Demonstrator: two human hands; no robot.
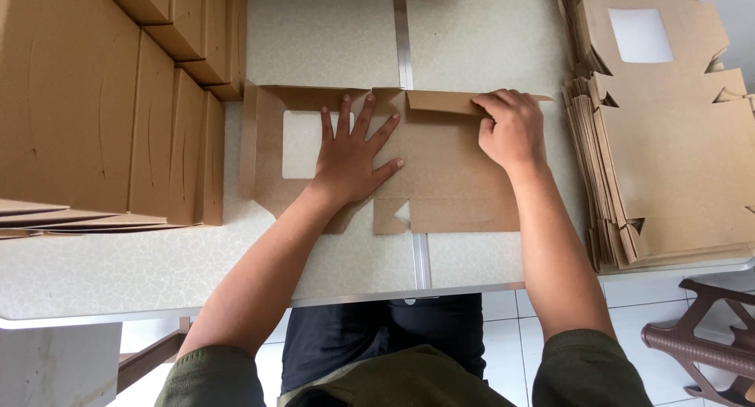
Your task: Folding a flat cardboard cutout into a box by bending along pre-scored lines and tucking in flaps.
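A flat brown cardboard box blank with a square window cut-out lies on the pale table in front of me. My left hand presses flat on its middle, fingers spread, just right of the window. My right hand curls over the blank's far right edge, fingers on a raised flap that is folded up along the far side.
Folded brown boxes stand in rows at the left. A tall stack of flat blanks with window cut-outs lies at the right. A metal seam strip runs down the table's middle. A brown plastic stool stands on the tiled floor at lower right.
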